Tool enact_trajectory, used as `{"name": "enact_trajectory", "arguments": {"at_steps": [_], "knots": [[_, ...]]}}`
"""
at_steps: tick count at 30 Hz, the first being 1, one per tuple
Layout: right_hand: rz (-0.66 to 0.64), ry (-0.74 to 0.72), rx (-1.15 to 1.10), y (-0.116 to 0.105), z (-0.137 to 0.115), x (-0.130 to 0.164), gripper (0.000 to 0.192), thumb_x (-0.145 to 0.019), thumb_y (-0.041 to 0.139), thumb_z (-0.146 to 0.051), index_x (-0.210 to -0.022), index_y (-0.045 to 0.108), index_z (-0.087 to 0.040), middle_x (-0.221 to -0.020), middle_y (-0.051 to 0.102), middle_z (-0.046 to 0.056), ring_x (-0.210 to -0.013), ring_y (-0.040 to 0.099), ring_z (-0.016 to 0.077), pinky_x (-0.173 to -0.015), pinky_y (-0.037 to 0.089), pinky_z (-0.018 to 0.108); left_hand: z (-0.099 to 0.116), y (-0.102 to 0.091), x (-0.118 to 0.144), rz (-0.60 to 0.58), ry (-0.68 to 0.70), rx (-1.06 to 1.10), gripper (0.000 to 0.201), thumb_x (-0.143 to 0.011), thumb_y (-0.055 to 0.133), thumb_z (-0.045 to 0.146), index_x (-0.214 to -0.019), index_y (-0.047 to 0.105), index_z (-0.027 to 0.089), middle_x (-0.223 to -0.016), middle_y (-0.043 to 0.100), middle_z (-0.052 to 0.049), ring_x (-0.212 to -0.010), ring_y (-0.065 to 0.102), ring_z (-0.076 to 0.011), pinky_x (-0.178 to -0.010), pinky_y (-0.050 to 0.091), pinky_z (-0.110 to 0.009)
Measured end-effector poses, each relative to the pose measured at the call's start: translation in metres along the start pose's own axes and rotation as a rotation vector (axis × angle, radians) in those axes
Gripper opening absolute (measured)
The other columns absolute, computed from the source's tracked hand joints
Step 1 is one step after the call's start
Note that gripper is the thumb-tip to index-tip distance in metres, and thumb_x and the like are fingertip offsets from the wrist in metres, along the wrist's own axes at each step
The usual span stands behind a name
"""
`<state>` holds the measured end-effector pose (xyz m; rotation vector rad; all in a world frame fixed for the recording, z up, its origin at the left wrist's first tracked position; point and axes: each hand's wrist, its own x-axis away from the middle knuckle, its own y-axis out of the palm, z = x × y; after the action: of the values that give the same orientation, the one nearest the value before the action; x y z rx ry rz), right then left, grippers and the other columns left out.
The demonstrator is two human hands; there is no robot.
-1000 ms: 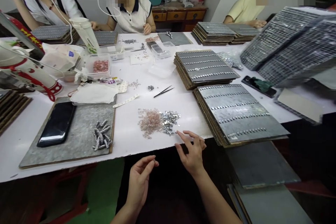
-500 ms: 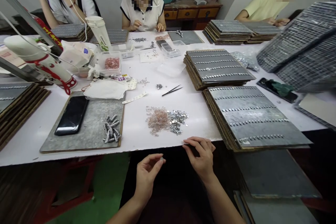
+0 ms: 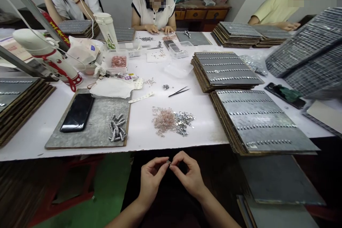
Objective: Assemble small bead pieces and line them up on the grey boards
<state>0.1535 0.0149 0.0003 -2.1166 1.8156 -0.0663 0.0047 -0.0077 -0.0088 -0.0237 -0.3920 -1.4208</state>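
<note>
A white bench (image 3: 139, 128) is stretching ahead, carrying a stack of grey boards (image 3: 262, 121) at the right and a loose heap of pink and silver rings (image 3: 172, 120) near its front edge. Below that edge, the left hand (image 3: 151, 181) and right hand (image 3: 189, 176) are meeting fingertip to fingertip, both pinching a tiny metal piece (image 3: 168, 162) between them, over the lap.

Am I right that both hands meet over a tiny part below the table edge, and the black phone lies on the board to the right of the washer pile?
Not quite. The left hand and right hand do meet at a tiny part below the table edge, but the head view shows the phone on the board left of the washer pile.
</note>
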Motion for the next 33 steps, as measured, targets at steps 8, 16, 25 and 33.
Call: {"name": "enact_trajectory", "arguments": {"at_steps": [8, 16, 25, 33], "knots": [[0.010, 0.074, -0.074, 0.009, -0.001, -0.004, 0.011, -0.081, 0.065, -0.022, -0.072, 0.058, -0.021, -0.068, 0.055, -0.003, -0.064, 0.052, 0.0104, -0.059, 0.043, 0.023, 0.002, -0.003, 0.003, -0.036, 0.163, -0.127, 0.013, -0.083, 0.067, 0.024, -0.090, 0.078, 0.023, -0.087, 0.076, -0.004, -0.082, 0.071, -0.0176, -0.075, 0.056, -0.023], [0.046, 0.048, 0.037, 0.008, 0.003, -0.005, 0.011, -0.078, 0.070, -0.024, -0.074, 0.060, -0.021, -0.068, 0.056, -0.002, -0.063, 0.052, 0.0109, -0.058, 0.045, 0.023, -0.002, -0.005, 0.002, -0.049, 0.306, -0.216, 0.016, -0.086, 0.063, 0.018, -0.093, 0.076, 0.025, -0.088, 0.076, -0.002, -0.083, 0.071, -0.0158, -0.077, 0.056, -0.023], [0.049, -0.036, 0.160, 0.002, -0.001, -0.005, 0.002, -0.080, 0.069, -0.021, -0.081, 0.068, -0.023, -0.070, 0.058, -0.001, -0.062, 0.054, 0.0106, -0.054, 0.046, 0.022, -0.004, -0.003, 0.006, -0.055, 0.396, -0.286, 0.018, -0.088, 0.059, 0.017, -0.098, 0.074, 0.023, -0.095, 0.076, -0.004, -0.087, 0.072, -0.0180, -0.080, 0.058, -0.026], [0.261, -0.361, 0.579, -0.066, -0.008, -0.013, 0.014, -0.081, 0.064, -0.015, -0.087, 0.066, -0.027, -0.073, 0.062, 0.000, -0.072, 0.057, 0.0156, -0.069, 0.045, 0.030, 0.005, -0.012, -0.007, -0.004, 0.736, -0.540, 0.029, -0.086, 0.057, 0.008, -0.109, 0.066, 0.023, -0.093, 0.075, -0.005, -0.088, 0.070, -0.0194, -0.082, 0.057, -0.031]]}}
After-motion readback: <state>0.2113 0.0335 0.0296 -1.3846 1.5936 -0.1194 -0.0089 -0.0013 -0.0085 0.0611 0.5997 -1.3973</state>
